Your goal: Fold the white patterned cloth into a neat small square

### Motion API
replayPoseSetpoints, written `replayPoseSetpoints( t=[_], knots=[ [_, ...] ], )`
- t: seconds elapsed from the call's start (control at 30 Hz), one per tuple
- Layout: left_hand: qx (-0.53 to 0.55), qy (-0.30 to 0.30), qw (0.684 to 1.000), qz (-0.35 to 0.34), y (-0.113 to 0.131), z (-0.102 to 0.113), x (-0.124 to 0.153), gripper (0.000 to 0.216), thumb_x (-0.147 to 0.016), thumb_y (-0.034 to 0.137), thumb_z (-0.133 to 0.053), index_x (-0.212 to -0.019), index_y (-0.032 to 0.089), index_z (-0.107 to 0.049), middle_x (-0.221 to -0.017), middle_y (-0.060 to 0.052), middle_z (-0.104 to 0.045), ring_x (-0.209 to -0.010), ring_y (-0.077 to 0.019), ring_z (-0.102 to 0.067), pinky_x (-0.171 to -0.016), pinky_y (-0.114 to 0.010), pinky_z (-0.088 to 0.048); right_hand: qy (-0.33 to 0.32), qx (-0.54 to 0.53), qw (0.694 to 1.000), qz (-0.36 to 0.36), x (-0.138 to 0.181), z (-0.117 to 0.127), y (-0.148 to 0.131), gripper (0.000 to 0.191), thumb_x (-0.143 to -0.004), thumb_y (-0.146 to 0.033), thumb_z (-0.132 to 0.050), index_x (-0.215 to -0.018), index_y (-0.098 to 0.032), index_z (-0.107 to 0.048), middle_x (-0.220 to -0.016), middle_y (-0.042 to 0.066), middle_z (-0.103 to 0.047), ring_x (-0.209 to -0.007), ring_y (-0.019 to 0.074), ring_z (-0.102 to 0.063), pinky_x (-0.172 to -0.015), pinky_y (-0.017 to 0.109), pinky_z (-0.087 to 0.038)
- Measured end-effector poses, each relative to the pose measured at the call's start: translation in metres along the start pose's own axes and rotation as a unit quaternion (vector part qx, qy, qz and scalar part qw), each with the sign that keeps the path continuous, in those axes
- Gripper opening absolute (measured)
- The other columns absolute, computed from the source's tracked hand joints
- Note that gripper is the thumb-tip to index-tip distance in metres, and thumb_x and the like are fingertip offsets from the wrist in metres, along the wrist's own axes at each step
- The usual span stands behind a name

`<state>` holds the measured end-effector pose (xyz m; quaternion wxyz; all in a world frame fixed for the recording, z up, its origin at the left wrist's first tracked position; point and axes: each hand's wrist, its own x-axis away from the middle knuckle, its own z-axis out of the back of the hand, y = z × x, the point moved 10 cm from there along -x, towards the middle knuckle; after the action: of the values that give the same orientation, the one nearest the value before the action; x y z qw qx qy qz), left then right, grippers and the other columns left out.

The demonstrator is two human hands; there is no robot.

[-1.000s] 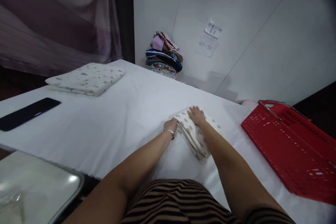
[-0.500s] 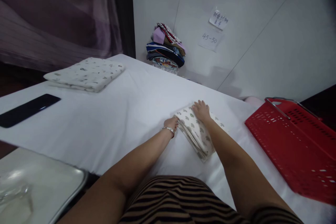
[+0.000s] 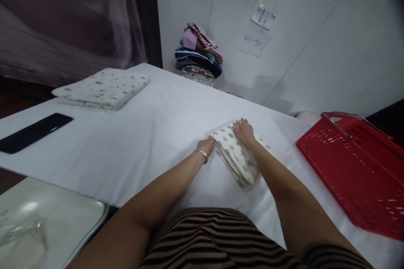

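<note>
A folded white cloth (image 3: 232, 149) printed with grey shapes and a small green motif lies on the white-covered table in front of me. Its layered edge faces left. My left hand (image 3: 206, 146), with a bracelet on the wrist, is closed on the cloth's far left corner; the fingertips are partly hidden there. Across the top of the cloth my right hand (image 3: 245, 132) lies flat, fingers stretched out toward the far edge. The right forearm covers part of the cloth's right side.
Another folded patterned cloth (image 3: 105, 88) lies at the table's far left, with a black phone-like slab (image 3: 36, 132) nearer me. A red basket (image 3: 356, 176) stands at the right. Stacked clothes (image 3: 198, 54) are beyond the table by the wall. A pale metal-rimmed surface (image 3: 57, 206) is lower left.
The view has shifted slightly. Both hands stay at nearly the same spots on the folded cloth, and its near end looks a little flatter.
</note>
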<state>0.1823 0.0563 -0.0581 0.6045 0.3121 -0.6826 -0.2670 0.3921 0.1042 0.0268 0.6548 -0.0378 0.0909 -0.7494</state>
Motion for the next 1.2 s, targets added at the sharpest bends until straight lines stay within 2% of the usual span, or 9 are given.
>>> replayPoseSetpoints(
  t=[0.07,0.2,0.27,0.37,0.5,0.73,0.93,1.03,1.2],
  knots=[
    [-0.015,-0.02,1.0,0.011,-0.004,-0.004,0.003,0.029,-0.067,0.024,-0.067,-0.055,0.016,-0.043,-0.04,0.007,-0.037,-0.033,-0.0036,-0.034,-0.034,-0.017,-0.019,0.024,-0.022,0.998,0.044,0.028,0.011,-0.022,0.045,-0.089,-0.041,-0.037,-0.128,-0.021,-0.048,-0.144,0.009,-0.033,-0.135,0.0262,-0.021,-0.106,0.047,-0.019],
    [-0.048,-0.052,0.997,0.022,-0.008,-0.014,0.007,0.028,-0.067,0.023,-0.068,-0.055,0.016,-0.043,-0.04,0.007,-0.038,-0.033,-0.0039,-0.035,-0.034,-0.017,-0.018,0.005,-0.042,0.99,0.137,0.104,0.015,-0.065,0.051,-0.084,-0.043,-0.047,-0.129,-0.02,-0.046,-0.133,0.01,-0.046,-0.124,0.0245,-0.037,-0.102,0.041,-0.027],
    [-0.064,-0.061,0.996,0.022,-0.009,-0.019,0.009,0.027,-0.065,0.022,-0.069,-0.056,0.016,-0.044,-0.04,0.007,-0.038,-0.033,-0.0042,-0.035,-0.034,-0.018,-0.018,-0.009,-0.017,0.99,0.141,0.135,0.014,-0.071,0.057,-0.08,-0.043,-0.053,-0.131,-0.019,-0.043,-0.132,0.011,-0.046,-0.119,0.0257,-0.04,-0.098,0.04,-0.031],
    [-0.083,-0.077,0.993,0.022,-0.012,-0.028,0.014,0.026,-0.065,0.021,-0.069,-0.057,0.016,-0.044,-0.04,0.007,-0.038,-0.034,-0.0045,-0.035,-0.034,-0.018,-0.017,-0.03,0.032,0.992,0.117,0.157,0.012,-0.066,0.064,-0.077,-0.033,-0.057,-0.136,-0.017,-0.036,-0.127,0.013,-0.048,-0.112,0.0268,-0.043,-0.092,0.039,-0.036],
    [-0.099,-0.094,0.99,0.019,-0.018,-0.038,0.022,0.023,-0.066,0.022,-0.067,-0.06,0.016,-0.047,-0.04,0.007,-0.038,-0.034,-0.0047,-0.034,-0.034,-0.018,-0.016,-0.048,0.056,0.993,0.087,0.16,0.015,-0.05,0.063,-0.078,-0.021,-0.05,-0.139,-0.018,-0.031,-0.121,0.012,-0.051,-0.107,0.0246,-0.046,-0.087,0.034,-0.039],
    [-0.107,-0.105,0.989,0.017,-0.025,-0.052,0.034,0.026,-0.064,0.023,-0.069,-0.057,0.016,-0.046,-0.039,0.007,-0.035,-0.034,-0.0041,-0.033,-0.034,-0.017,-0.015,-0.08,0.017,0.995,0.055,0.147,0.018,-0.031,0.056,-0.08,-0.019,-0.042,-0.136,-0.021,-0.037,-0.12,0.007,-0.056,-0.104,0.0208,-0.053,-0.085,0.029,-0.04],
    [-0.115,-0.108,0.988,0.001,-0.029,-0.057,0.036,0.025,-0.058,0.024,-0.073,-0.059,0.015,-0.049,-0.04,0.007,-0.037,-0.034,-0.0041,-0.033,-0.035,-0.018,-0.016,-0.08,0.014,0.995,0.061,0.152,0.019,-0.034,0.053,-0.082,-0.03,-0.046,-0.134,-0.022,-0.039,-0.121,0.007,-0.056,-0.105,0.0213,-0.052,-0.083,0.028,-0.04],
    [-0.117,-0.096,0.988,-0.017,-0.027,-0.056,0.037,0.021,-0.06,0.023,-0.07,-0.06,0.016,-0.05,-0.04,0.007,-0.037,-0.034,-0.0048,-0.034,-0.035,-0.019,-0.017,-0.075,0.042,0.994,0.065,0.159,0.017,-0.04,0.061,-0.081,-0.041,-0.05,-0.137,-0.021,-0.034,-0.122,0.01,-0.053,-0.106,0.0236,-0.051,-0.081,0.03,-0.041],
    [-0.13,-0.075,0.988,-0.035,-0.025,-0.048,0.035,0.014,-0.062,0.02,-0.066,-0.06,0.016,-0.053,-0.038,0.007,-0.037,-0.033,-0.0059,-0.033,-0.036,-0.02,-0.016,-0.071,0.061,0.993,0.078,0.165,0.015,-0.04,0.06,-0.083,-0.032,-0.05,-0.139,-0.021,-0.03,-0.118,0.011,-0.054,-0.104,0.0227,-0.05,-0.08,0.03,-0.04]
  ],
)
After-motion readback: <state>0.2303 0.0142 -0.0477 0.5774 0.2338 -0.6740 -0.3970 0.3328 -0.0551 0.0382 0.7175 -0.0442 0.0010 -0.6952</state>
